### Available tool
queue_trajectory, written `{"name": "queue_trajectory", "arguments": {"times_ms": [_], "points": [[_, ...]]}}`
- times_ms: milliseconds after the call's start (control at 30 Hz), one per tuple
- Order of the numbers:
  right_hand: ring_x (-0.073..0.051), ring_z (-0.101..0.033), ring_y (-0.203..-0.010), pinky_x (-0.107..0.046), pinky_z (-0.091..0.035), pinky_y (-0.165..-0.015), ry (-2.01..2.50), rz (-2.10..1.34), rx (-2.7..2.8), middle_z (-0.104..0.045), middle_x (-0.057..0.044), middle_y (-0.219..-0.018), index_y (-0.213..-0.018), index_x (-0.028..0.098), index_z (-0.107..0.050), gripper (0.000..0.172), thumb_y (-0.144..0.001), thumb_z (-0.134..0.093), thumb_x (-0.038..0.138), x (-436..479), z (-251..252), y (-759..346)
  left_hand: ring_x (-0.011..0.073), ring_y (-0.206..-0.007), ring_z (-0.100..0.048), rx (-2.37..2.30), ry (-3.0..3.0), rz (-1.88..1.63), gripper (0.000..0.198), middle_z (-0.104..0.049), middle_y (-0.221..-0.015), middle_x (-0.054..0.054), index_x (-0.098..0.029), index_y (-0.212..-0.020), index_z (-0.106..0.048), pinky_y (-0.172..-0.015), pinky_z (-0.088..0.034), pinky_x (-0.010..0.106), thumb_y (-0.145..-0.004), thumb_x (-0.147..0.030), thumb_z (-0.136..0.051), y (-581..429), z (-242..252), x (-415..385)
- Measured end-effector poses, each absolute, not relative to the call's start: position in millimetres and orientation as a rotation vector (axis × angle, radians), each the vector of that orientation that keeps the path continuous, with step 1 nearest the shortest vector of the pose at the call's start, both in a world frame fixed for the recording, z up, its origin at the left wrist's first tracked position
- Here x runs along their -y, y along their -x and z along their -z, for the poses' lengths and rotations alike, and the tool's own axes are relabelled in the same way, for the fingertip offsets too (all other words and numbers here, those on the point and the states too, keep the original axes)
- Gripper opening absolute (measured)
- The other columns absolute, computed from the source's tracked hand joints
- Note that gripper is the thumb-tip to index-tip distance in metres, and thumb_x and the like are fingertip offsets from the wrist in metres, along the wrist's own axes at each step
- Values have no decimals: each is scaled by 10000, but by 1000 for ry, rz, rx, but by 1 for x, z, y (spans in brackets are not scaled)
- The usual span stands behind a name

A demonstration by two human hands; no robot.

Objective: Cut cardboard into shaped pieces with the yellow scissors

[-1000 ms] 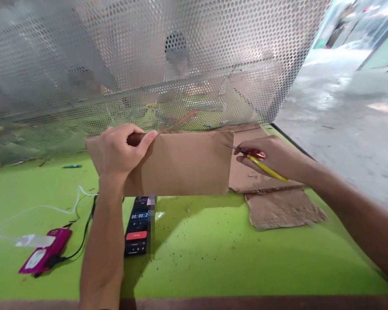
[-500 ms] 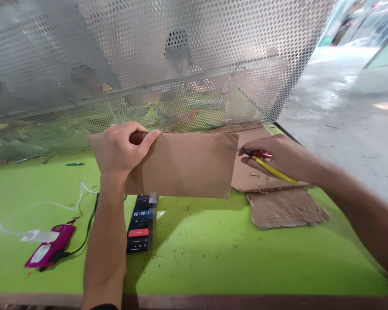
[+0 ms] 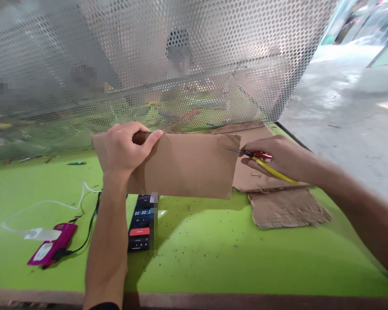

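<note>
A rectangular piece of brown cardboard (image 3: 187, 165) stands up on edge, tilted, above the green table. My left hand (image 3: 127, 146) grips its top edge near the left end, thumb on the near face and fingers mostly hidden behind. At the right end, my right hand (image 3: 271, 157) is closed around slim pointed pliers (image 3: 255, 158) with one yellow and one red handle. Their thin dark tip lies in front of the cardboard near its upper right corner; whether it touches is unclear. Behind my right hand lies more cardboard (image 3: 250, 178).
A torn cardboard scrap (image 3: 287, 209) lies on the green table (image 3: 194, 267). Nearer my left arm are a phone running a timer (image 3: 139, 224) and a magenta device (image 3: 53, 245) with cables. A perforated metal sheet (image 3: 194, 56) leans overhead, with people beyond it.
The tip of the pliers has shifted slightly left, farther across the cardboard. My left hand keeps its grip, and the whole view has drifted a little.
</note>
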State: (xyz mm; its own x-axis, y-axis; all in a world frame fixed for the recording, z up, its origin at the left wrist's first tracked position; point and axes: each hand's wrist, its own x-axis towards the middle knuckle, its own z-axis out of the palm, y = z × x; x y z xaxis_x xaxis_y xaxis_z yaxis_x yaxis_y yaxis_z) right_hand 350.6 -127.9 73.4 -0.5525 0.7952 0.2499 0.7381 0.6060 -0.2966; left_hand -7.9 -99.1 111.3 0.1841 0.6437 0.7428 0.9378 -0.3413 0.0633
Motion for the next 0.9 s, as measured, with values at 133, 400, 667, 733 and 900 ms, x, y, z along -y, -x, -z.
{"name": "queue_trajectory", "arguments": {"times_ms": [133,400,667,733,900], "points": [[-174,-481,-614,-320,-284,-598,1234,-238,2487,-598,-32,-684,-724,223,-525,310,-965,-478,412,128,-74,-350,222,-685,-620,1463,2069,999,349,-695,-695,17,-257,-673,-630,-746,-437,380,-840,-562,-648,7,-112,100],[-169,-487,-628,-315,-274,-600,1222,-221,2507,-600,-28,-687,-749,218,-535,282,-975,-495,382,129,-74,-351,222,-697,-630,1524,2054,951,343,-703,-697,-6,-278,-665,-598,-744,-443,370,-838,-573,-626,4,-114,103],[-170,-498,-631,-314,-296,-614,1197,-232,2509,-612,-33,-698,-757,212,-567,299,-984,-484,387,131,-76,-353,231,-728,-634,1540,2081,953,315,-697,-707,7,-269,-678,-614,-757,-428,376,-837,-542,-631,3,-115,103],[-176,-516,-642,-310,-304,-615,1194,-251,2518,-629,-39,-714,-776,211,-591,296,-985,-476,386,130,-76,-352,231,-732,-632,1540,2077,943,318,-699,-711,8,-267,-682,-615,-761,-429,375,-838,-544,-629,3,-115,103],[-190,-556,-687,-309,-329,-635,1165,-286,2542,-671,-52,-767,-835,206,-640,270,-986,-475,356,130,-76,-352,211,-690,-626,1528,2068,930,355,-704,-704,-8,-264,-654,-589,-764,-448,368,-840,-563,-636,3,-116,104]]}}
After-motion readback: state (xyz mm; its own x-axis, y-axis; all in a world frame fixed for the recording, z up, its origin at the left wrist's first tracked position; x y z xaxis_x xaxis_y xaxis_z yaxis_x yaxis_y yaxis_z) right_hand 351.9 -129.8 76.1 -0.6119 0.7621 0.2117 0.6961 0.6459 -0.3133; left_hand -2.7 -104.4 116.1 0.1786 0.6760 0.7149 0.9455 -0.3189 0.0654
